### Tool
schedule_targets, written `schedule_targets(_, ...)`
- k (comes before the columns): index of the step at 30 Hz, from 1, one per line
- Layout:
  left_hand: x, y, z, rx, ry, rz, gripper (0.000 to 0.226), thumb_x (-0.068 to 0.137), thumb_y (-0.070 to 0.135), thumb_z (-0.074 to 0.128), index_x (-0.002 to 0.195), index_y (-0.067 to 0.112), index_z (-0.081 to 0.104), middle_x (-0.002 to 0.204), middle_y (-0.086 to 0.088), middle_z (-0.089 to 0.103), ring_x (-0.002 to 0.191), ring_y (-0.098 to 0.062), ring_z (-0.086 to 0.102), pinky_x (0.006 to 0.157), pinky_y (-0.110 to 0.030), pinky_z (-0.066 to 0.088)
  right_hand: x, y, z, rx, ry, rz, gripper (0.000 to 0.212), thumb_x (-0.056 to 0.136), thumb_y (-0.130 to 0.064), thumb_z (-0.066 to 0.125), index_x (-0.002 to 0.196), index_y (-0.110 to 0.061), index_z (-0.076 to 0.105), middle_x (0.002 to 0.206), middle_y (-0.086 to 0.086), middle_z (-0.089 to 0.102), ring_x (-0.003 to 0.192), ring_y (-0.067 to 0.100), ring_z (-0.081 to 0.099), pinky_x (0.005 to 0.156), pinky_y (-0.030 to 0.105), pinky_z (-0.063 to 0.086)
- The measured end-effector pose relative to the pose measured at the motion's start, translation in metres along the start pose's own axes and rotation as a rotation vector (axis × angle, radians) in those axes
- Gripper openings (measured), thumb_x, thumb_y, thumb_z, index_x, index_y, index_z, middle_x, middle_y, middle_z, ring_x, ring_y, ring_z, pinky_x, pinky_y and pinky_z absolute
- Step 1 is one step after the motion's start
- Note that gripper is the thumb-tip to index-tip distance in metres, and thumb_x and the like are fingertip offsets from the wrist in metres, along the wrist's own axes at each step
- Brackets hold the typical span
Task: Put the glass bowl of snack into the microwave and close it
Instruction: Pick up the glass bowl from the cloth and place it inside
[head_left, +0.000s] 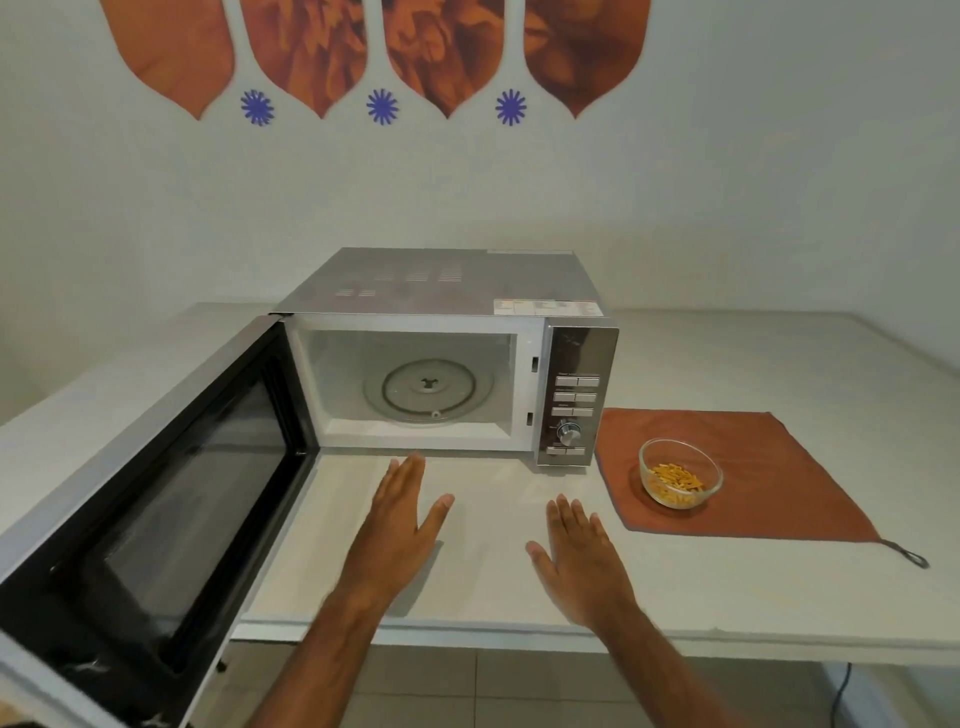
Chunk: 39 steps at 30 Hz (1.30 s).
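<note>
A silver microwave (576, 358) stands on the white counter with its door (156, 483) swung wide open to the left. Inside, the glass turntable (428, 389) is bare. The glass bowl of snack (679, 473), holding yellow-orange sticks, sits on an orange cloth (769, 467) to the right of the microwave. My left hand (400, 525) hovers flat over the counter in front of the cavity, fingers apart, holding nothing. My right hand (582, 561) is flat and open too, left of the cloth and a short way from the bowl.
The white counter (779, 597) runs along the wall, and its front edge lies just below my wrists. The open door overhangs that edge at the left. A tiled floor and a dark cable (844, 686) show below at the right.
</note>
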<state>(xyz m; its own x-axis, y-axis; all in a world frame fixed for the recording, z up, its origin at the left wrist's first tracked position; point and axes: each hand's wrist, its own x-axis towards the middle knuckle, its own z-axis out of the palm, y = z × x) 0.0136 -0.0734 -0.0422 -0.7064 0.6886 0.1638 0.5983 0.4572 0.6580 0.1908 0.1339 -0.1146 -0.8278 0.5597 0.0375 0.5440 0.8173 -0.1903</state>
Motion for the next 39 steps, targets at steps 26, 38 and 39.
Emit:
schedule_targets(26, 0.042, 0.054, 0.064, -0.011, -0.017, 0.179, 0.031, 0.106, 0.047, 0.056, 0.132, 0.034, 0.065, 0.125, 0.016, 0.070, 0.103, -0.003, 0.065, 0.087, -0.020, 0.052, 0.003, 0.082, -0.074, 0.758, 0.508, 0.378, 0.022, 0.102, -0.047, 0.056, 0.090, -0.032, 0.066, 0.077, -0.007, 0.071, 0.068, 0.010, 0.069, 0.063, 0.039, 0.058)
schedule_targets(38, 0.097, 0.157, 0.154, -0.299, -0.370, 0.065, 0.041, 0.099, 0.051, 0.058, 0.127, 0.023, 0.067, 0.115, 0.003, 0.074, 0.102, -0.019, 0.070, 0.089, -0.039, 0.057, 0.014, 0.168, -0.092, 0.705, 0.507, 0.777, 0.041, 0.091, -0.050, 0.066, 0.124, -0.026, 0.058, 0.102, 0.000, 0.073, 0.093, 0.027, 0.069, 0.085, 0.045, 0.055)
schedule_targets(39, 0.101, 0.163, 0.160, -0.305, -0.416, 0.028, 0.050, 0.098, 0.054, 0.057, 0.135, 0.021, 0.064, 0.123, 0.000, 0.073, 0.110, -0.021, 0.070, 0.096, -0.041, 0.056, 0.015, 0.171, -0.090, 0.720, 0.492, 0.771, 0.043, 0.092, -0.048, 0.067, 0.125, -0.022, 0.061, 0.105, 0.001, 0.073, 0.096, 0.027, 0.070, 0.086, 0.045, 0.056)
